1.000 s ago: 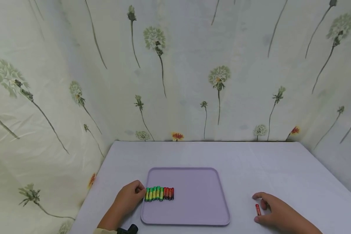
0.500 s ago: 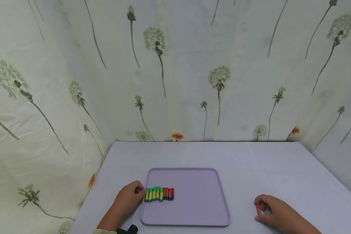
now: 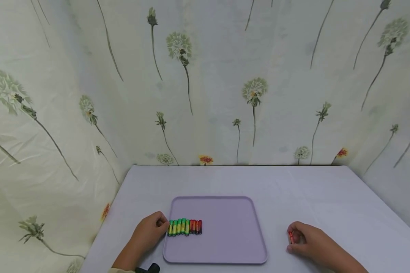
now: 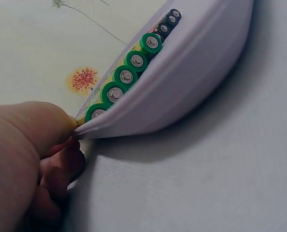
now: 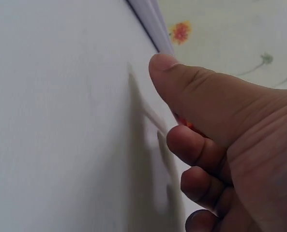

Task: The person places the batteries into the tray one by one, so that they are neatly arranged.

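My left hand (image 3: 149, 230) pinches the left rim of a lilac tray (image 3: 230, 244). In the left wrist view the thumb lies on the rim, with fingers curled below. Just inside that rim, several green-and-yellow batteries (image 3: 179, 227) lie side by side, followed by several thinner red-and-black batteries (image 3: 196, 227). Off to the right of the tray, my right hand (image 3: 309, 239) holds one small red battery (image 3: 291, 237) between thumb and forefinger, close over the table. From the right wrist, the thumb and fingers hide all but a sliver of this battery (image 5: 183, 121).
A pale cloth covers the table (image 3: 246, 182) around the tray. Behind it and at both sides hangs a flower-printed curtain (image 3: 212, 83). A black object (image 3: 153, 268) sits at my left wrist.
My right thumb and forefinger have closed on the red battery, which lay on the table between them. Hand and battery have then moved slightly left. The left hand stays at the tray's rim.
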Demonstrator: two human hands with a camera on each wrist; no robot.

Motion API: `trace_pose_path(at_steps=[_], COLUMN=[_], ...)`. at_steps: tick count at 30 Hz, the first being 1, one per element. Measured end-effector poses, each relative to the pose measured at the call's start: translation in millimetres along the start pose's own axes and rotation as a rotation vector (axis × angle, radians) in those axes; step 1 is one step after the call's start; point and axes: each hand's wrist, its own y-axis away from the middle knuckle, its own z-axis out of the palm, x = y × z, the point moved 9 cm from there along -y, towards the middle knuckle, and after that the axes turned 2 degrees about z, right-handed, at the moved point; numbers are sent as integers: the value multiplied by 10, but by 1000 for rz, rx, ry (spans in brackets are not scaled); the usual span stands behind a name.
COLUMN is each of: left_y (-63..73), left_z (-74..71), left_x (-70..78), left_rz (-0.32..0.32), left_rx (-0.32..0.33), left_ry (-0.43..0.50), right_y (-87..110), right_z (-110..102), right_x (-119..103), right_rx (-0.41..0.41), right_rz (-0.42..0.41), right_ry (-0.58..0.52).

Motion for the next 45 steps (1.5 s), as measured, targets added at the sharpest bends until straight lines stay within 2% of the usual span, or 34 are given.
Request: trace_pose_path(at_steps=[4,10,21,30,37,45], left_y=[-4,2,-1,16,12,-12], left_z=[-3,1,-8,-6,-2,21], left_x=[9,12,11,42,25,-22], left_rz=[-8,-21,-12,-2,-1,-8], left_rx=[-9,-15,-18,-19,-13,-15], left_ry=[9,8,16,40,44,37], right_y=[-120,-346,-696,-901,-1049,-1168], right_z=[24,101,306,557,738,950], right_x=[-140,-394,-877,-1238,-1485,-1661], right_rx=[26,-1,-37,-35,-66,-108], right_rz=[-18,-15,-93,-129,-185,-181], right_ry=[1,-44,-87,-69,-45,-35])
